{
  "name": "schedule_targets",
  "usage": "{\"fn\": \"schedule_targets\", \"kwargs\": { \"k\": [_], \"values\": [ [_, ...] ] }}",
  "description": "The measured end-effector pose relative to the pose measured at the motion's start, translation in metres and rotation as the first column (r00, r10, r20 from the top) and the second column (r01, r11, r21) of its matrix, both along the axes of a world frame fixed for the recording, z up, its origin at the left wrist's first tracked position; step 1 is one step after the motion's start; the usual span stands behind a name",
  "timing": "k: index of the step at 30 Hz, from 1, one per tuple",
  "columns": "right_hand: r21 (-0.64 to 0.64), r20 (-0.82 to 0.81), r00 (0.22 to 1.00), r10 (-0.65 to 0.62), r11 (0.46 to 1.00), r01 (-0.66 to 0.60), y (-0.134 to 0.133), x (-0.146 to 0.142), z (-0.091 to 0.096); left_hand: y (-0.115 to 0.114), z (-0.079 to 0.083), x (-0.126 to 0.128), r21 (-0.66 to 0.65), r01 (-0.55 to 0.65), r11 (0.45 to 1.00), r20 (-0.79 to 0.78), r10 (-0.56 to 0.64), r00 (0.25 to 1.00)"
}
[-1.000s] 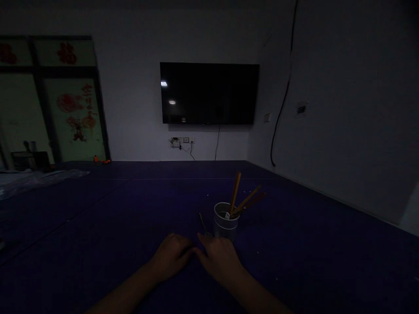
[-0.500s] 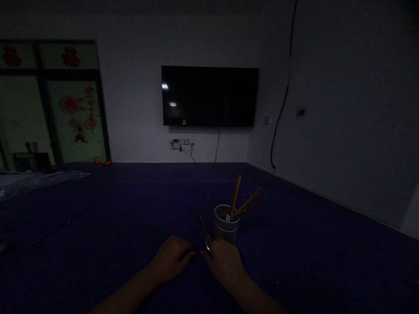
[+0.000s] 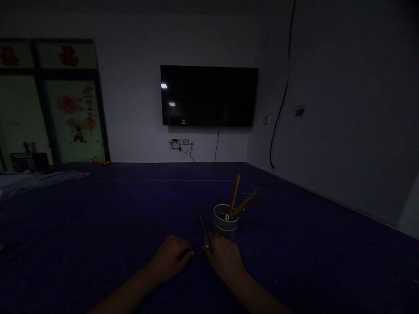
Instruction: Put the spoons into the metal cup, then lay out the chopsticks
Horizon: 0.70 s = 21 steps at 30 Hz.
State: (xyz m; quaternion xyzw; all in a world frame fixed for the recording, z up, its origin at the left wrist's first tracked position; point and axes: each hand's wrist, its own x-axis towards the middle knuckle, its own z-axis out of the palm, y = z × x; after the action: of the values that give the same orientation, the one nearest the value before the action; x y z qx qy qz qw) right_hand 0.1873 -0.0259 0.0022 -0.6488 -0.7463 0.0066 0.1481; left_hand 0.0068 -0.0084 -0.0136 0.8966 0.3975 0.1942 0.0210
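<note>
A pale cup [image 3: 224, 223] stands on the dark blue surface [image 3: 98, 226] with three wooden chopsticks [image 3: 234, 199] leaning out of it. Just left of the cup lies a metal spoon [image 3: 205, 235], its bowl toward me. My right hand [image 3: 224, 261] rests in front of the cup with its fingertips closed on the spoon's bowl. To its left, my left hand [image 3: 172, 257] lies on the surface with fingers curled, holding nothing that I can see. The room is very dim.
A black television [image 3: 208, 96] hangs on the far wall above sockets and cables. A glass door with red paper cuttings [image 3: 73, 113] is at the left. Crumpled clear plastic [image 3: 29, 179] lies at the far left. A wall runs along the right.
My right hand has moved onto the spoon's bowl and closed its fingertips on it. The left hand has barely moved. The view has shifted slightly.
</note>
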Motion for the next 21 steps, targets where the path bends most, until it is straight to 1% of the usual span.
{"fn": "schedule_targets", "kwargs": {
  "k": [3, 8, 14, 21],
  "values": [
    [-0.005, 0.033, 0.999, -0.011, 1.0, 0.011, 0.0, 0.0003, 0.0013, -0.0011, 0.0007, 0.0002, -0.001, 0.002, 1.0, 0.004, -0.002, 1.0],
    [0.009, 0.019, 1.0, -0.001, 1.0, 0.001, 0.0012, 0.0017, 0.0006, -0.0006, -0.0003, 0.0001, 0.004, -0.012, 1.0, -0.009, 0.013, 1.0],
    [-0.016, 0.002, 1.0, 0.005, 1.0, -0.005, 0.0023, 0.0018, -0.0007, -0.0007, 0.0006, 0.0001, 0.001, -0.003, 1.0, -0.023, 0.003, 1.0],
    [-0.037, 0.044, 0.998, 0.035, 0.999, -0.033, 0.0006, -0.0005, 0.0013, 0.0006, 0.0001, 0.0012, -0.005, -0.015, 1.0, -0.054, 0.015, 0.998]
  ]
}}
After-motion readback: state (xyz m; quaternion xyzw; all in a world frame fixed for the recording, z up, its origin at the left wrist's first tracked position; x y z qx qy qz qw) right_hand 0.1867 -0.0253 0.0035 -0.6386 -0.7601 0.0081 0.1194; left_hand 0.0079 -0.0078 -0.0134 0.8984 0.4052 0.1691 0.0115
